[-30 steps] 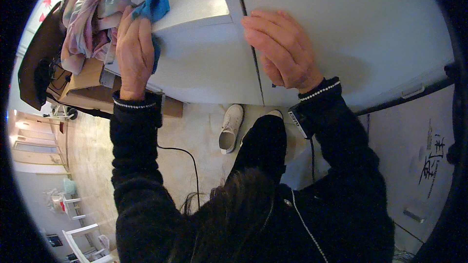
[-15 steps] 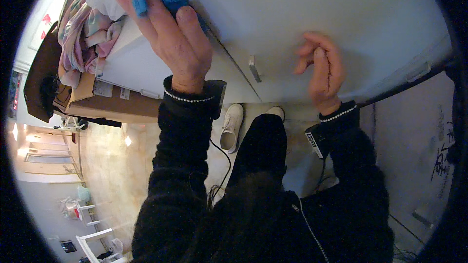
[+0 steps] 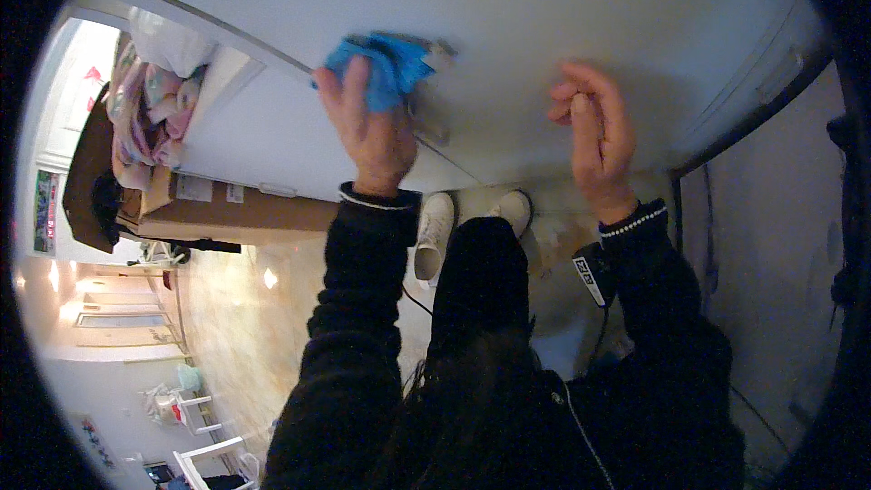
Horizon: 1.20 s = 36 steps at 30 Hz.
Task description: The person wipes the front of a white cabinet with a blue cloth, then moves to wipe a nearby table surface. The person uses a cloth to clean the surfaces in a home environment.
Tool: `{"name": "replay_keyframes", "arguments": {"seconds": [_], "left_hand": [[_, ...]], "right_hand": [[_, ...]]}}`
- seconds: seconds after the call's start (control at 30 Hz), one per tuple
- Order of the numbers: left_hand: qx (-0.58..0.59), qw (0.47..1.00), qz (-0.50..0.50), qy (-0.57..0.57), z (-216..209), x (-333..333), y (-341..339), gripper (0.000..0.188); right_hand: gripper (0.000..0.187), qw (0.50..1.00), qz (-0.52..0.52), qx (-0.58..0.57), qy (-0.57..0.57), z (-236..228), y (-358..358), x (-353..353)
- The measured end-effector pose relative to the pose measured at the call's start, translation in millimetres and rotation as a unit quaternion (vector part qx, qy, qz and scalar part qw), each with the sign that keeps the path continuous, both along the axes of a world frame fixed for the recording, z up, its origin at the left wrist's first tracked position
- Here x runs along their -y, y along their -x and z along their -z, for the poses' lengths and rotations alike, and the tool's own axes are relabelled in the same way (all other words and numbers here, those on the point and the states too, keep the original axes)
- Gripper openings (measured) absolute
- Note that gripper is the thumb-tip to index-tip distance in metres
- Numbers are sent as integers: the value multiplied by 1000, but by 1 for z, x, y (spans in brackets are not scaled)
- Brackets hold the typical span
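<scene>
From my remote station, I observe the left hand [image 3: 372,141], fingers partly spread, gripping a bunched blue cloth [image 3: 386,63] at the left edge of the cabinet door [image 3: 544,9]. The cloth's long axis runs roughly sideways across the door, loose end pointing right. The right hand [image 3: 599,141], half-curled, is in front of the door; I see nothing held; contact cannot be determined.

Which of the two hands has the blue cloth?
The left hand: it holds the crumpled blue cloth at the pale cabinet front. The right hand, farther right, shows no cloth; its fingers are loosely bent.
</scene>
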State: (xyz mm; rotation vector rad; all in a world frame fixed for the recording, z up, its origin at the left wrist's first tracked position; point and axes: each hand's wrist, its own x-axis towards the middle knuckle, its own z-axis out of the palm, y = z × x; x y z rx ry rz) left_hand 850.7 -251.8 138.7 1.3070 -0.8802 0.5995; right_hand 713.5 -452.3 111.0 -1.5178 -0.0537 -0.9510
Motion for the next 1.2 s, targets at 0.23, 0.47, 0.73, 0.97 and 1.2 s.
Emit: {"name": "replay_keyframes", "arguments": {"seconds": [0.23, 0.47, 0.73, 0.97, 1.2], "left_hand": [[540, 744, -325, -222, -215, -13, -21, 9], [496, 715, -440, -221, -275, 37, -3, 23], [484, 795, -204, -303, -160, 183, 61, 23], [493, 733, -203, -423, -135, 148, 66, 19], [393, 725, -506, -254, -223, 41, 27, 49]], "right_hand": [[25, 999, 13, -12, -29, -2, 7, 16], [31, 987, 4, 58, -151, -22, 9, 23], [38, 970, 43, 94, -219, -33, 12, 32], [39, 963, 60, 74, -253, -23, 10, 36], [36, 958, 67, 62, -273, -18, 9, 36]]}}
